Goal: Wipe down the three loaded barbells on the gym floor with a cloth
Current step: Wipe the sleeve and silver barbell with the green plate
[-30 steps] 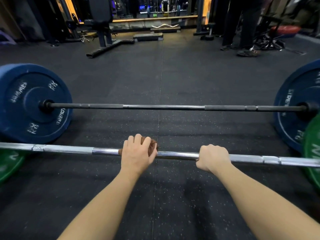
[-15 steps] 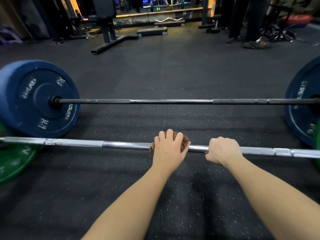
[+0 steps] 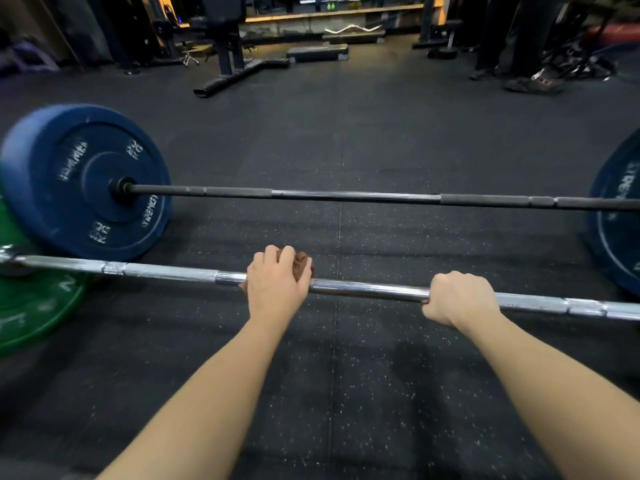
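A chrome barbell (image 3: 367, 289) with a green plate (image 3: 31, 306) lies across the floor close to me. My left hand (image 3: 277, 285) presses a brown cloth (image 3: 303, 265) around its shaft near the middle. My right hand (image 3: 460, 299) grips the same shaft farther right. Behind it lies a black barbell (image 3: 346, 195) with blue plates, one at the left (image 3: 83, 181) and one at the right edge (image 3: 620, 216). No third barbell shows in this view.
Black speckled rubber flooring (image 3: 346, 393) runs under everything. A bench frame (image 3: 235, 64) and a step platform (image 3: 317, 51) stand at the back. A person's legs and shoes (image 3: 530, 81) are at the back right beside dark equipment.
My left hand with the cloth slid right along the chrome shaft toward my right hand, then back left. The view shifted, showing more of the left blue plate.
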### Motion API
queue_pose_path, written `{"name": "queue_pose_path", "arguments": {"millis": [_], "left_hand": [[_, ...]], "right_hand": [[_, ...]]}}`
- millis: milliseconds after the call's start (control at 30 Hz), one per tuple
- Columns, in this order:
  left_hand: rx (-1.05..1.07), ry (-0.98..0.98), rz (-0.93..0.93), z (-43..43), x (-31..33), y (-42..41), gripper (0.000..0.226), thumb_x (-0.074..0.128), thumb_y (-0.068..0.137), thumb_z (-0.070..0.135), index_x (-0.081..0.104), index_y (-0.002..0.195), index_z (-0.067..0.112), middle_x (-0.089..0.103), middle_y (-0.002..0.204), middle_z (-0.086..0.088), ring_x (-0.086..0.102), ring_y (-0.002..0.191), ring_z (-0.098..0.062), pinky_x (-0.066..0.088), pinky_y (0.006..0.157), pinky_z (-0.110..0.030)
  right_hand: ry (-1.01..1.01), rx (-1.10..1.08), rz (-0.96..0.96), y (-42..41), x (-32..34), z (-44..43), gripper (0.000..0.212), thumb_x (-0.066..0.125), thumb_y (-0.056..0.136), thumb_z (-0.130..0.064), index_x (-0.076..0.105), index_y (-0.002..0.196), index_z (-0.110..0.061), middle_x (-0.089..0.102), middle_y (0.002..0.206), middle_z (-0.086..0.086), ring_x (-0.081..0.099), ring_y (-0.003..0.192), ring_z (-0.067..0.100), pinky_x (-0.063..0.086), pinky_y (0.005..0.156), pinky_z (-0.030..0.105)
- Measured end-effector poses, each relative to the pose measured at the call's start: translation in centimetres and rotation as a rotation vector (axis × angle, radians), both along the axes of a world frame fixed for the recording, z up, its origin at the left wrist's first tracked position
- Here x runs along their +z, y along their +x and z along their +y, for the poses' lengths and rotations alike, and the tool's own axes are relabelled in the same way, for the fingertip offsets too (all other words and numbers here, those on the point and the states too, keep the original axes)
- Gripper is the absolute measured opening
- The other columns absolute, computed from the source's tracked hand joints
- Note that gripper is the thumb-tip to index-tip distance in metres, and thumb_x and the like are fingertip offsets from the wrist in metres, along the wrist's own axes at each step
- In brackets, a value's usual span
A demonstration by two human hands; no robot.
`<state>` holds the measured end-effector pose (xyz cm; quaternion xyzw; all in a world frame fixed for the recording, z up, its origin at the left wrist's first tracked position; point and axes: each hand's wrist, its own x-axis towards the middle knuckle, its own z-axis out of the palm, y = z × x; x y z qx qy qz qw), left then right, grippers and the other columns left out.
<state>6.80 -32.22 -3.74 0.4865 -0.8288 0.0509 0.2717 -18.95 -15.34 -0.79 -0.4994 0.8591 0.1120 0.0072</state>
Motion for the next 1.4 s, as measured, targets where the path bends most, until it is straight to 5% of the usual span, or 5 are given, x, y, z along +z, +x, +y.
{"name": "queue_pose_path", "arguments": {"millis": [300, 500, 733, 1100, 1400], "left_hand": [[-0.211, -0.033, 0.005, 6.1, -0.5, -7.7, 0.035, 0.050, 0.098, 0.052, 0.060, 0.099, 0.019, 0.054, 0.095, -0.003, 0.048, 0.084, -0.025, 0.045, 0.071, -0.039], [-0.330, -0.031, -0.074, 4.0, -0.6, -5.8, 0.037, 0.046, 0.097, 0.056, 0.058, 0.099, 0.020, 0.052, 0.097, -0.002, 0.047, 0.084, -0.024, 0.047, 0.068, -0.036], [-0.152, -0.018, -0.185, 1.2, 0.3, -3.4, 0.041, 0.043, 0.097, 0.054, 0.059, 0.100, 0.017, 0.055, 0.087, -0.007, 0.055, 0.075, -0.029, 0.046, 0.061, -0.039], [0.056, 0.153, -0.541, 5.1, 4.1, -6.1, 0.042, 0.027, 0.107, 0.052, 0.046, 0.126, 0.019, 0.048, 0.127, -0.009, 0.049, 0.112, -0.030, 0.043, 0.089, -0.041], [-0.063, 0.205, -0.435, 3.4, 3.6, -3.7, 0.047, 0.033, 0.103, 0.060, 0.046, 0.128, 0.022, 0.047, 0.127, -0.007, 0.046, 0.113, -0.028, 0.046, 0.089, -0.043]], "right_hand": [[-0.018, 0.006, -0.003, -0.2, 0.0, -0.1, 0.022, 0.055, 0.085, -0.045, 0.054, 0.087, -0.023, 0.069, 0.095, 0.000, 0.054, 0.074, 0.027, 0.045, 0.069, 0.033], [-0.006, -0.005, -0.017, -0.1, 0.2, -0.1, 0.022, 0.054, 0.085, -0.046, 0.055, 0.085, -0.024, 0.052, 0.073, -0.004, 0.056, 0.070, 0.025, 0.045, 0.067, 0.031], [0.010, -0.023, -0.036, 0.1, 0.4, 0.0, 0.019, 0.055, 0.089, -0.042, 0.052, 0.090, -0.023, 0.062, 0.086, -0.002, 0.055, 0.074, 0.024, 0.042, 0.068, 0.031], [0.069, -0.134, -0.149, 0.8, 0.6, -0.3, 0.021, 0.056, 0.092, -0.014, 0.059, 0.111, -0.022, 0.068, 0.108, -0.002, 0.065, 0.099, 0.021, 0.037, 0.081, 0.031], [-0.082, 0.016, -0.039, 1.4, -0.8, -0.4, 0.035, 0.060, 0.092, -0.049, 0.056, 0.113, -0.020, 0.065, 0.109, -0.001, 0.061, 0.104, 0.023, 0.038, 0.080, 0.036]]}}
